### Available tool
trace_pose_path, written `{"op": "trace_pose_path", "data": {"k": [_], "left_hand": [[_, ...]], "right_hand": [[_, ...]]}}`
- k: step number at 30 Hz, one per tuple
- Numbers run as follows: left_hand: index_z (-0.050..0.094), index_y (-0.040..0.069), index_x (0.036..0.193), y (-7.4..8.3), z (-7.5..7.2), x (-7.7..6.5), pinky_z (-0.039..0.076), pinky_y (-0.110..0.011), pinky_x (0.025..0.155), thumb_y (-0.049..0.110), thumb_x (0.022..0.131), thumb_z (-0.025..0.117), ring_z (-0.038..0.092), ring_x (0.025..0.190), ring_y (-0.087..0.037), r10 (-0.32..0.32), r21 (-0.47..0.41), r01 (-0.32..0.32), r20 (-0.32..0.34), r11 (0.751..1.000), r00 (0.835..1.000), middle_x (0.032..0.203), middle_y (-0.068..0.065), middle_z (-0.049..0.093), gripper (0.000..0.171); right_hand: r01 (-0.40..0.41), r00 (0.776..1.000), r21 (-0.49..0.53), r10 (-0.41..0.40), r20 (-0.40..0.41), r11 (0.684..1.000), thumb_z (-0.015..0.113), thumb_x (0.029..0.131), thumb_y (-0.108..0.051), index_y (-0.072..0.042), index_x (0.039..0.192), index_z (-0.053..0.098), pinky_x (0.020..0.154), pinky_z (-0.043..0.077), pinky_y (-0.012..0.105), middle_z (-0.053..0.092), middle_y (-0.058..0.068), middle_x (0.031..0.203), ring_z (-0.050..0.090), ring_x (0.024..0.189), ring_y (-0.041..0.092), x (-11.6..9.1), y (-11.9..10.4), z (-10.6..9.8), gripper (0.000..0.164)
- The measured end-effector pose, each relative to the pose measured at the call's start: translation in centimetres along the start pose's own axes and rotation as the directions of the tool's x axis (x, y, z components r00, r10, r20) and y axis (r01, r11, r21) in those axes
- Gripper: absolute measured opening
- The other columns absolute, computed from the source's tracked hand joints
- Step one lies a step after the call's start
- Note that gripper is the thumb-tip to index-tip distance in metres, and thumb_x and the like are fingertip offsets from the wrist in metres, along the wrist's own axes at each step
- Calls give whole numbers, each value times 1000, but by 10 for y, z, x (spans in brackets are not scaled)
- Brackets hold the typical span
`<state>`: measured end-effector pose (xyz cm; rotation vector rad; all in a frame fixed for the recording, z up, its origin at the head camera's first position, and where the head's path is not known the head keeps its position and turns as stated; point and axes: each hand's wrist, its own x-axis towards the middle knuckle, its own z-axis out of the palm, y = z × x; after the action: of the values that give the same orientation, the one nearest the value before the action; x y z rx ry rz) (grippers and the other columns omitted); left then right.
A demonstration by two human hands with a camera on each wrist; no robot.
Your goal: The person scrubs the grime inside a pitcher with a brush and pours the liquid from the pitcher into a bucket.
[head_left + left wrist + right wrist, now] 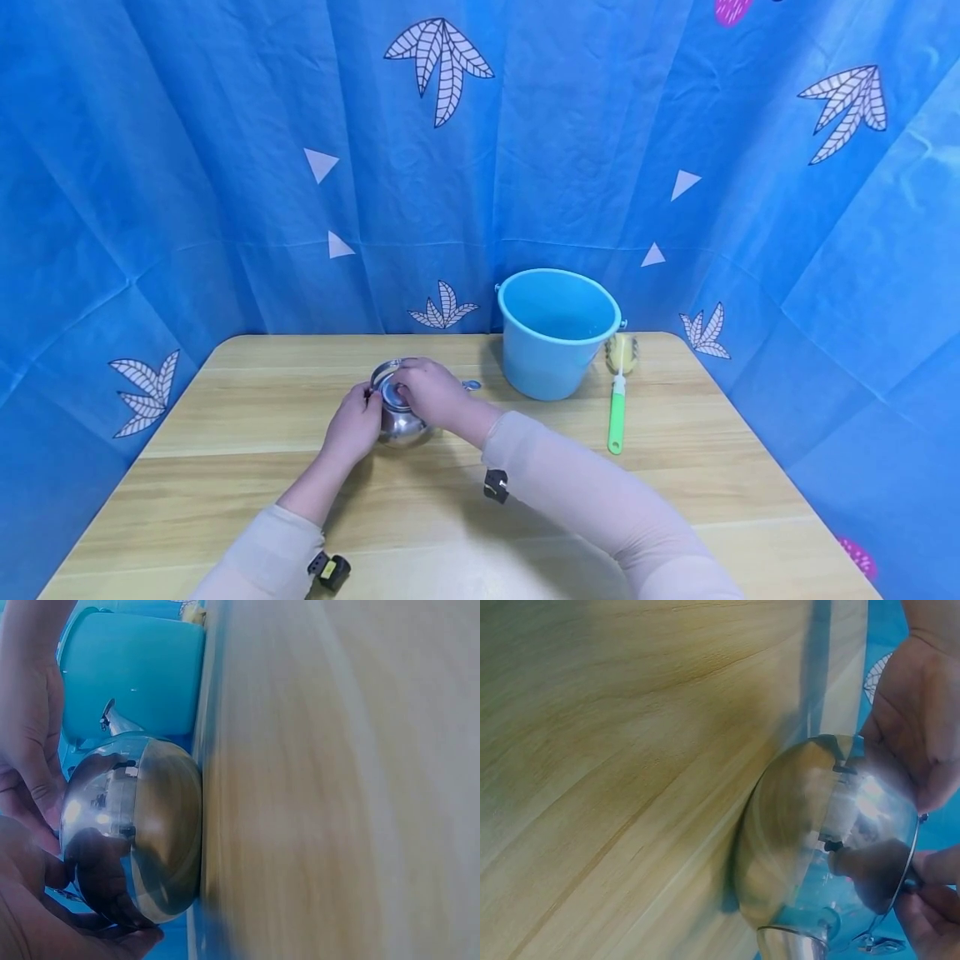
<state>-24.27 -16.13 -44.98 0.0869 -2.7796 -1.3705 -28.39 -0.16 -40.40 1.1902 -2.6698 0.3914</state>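
Observation:
A shiny steel kettle (405, 430) stands on the wooden table, its spout (472, 385) pointing right toward the bucket. My left hand (356, 423) holds the kettle's left side, fingers along the body and thumb near the rim. From above, my right hand (437, 392) pinches the knob of the round lid (393, 397), which sits at the kettle's top. In the right wrist view, its fingertips (922, 911) meet at that dark knob. The kettle's arched handle (384, 367) is raised and partly hidden by my hands.
A light blue bucket (547, 358) stands at the back, right of the kettle. Beside it lies a brush with a green handle (616, 423) and a yellowish head. A blue patterned curtain (465, 183) hangs behind the wooden table (420, 517) and at both its sides.

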Motion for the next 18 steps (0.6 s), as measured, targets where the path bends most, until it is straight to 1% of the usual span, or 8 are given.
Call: {"op": "trace_pose_path", "data": {"k": [8,14,18], "left_hand": [[36,-15,144,-1,1,2,31,-60,113,25,107,32,40,135,-51,19,11,-19,-13,1000,1000,144,-36,42,54],[35,-15,144,-1,1,2,30,-61,113,24,107,32,39,134,-52,15,21,-15,-9,1000,1000,144,-37,42,54],[34,-16,144,0,1,1,30,-60,113,23,107,32,39,135,-52,14,24,-14,-5,1000,1000,144,-38,41,54]], "right_hand": [[-16,1000,30,17,-17,999,64,96,-5,-8,115,73,103,48,28,71,5,117,65,113,20,0,3,-3,22],[-44,999,53,44,-11,998,64,96,-6,-9,116,73,103,48,28,70,6,120,64,114,20,-2,4,-6,22],[-48,999,58,49,-9,997,64,96,-6,-9,117,73,102,48,28,70,6,120,64,114,20,-4,3,-9,22]]}}
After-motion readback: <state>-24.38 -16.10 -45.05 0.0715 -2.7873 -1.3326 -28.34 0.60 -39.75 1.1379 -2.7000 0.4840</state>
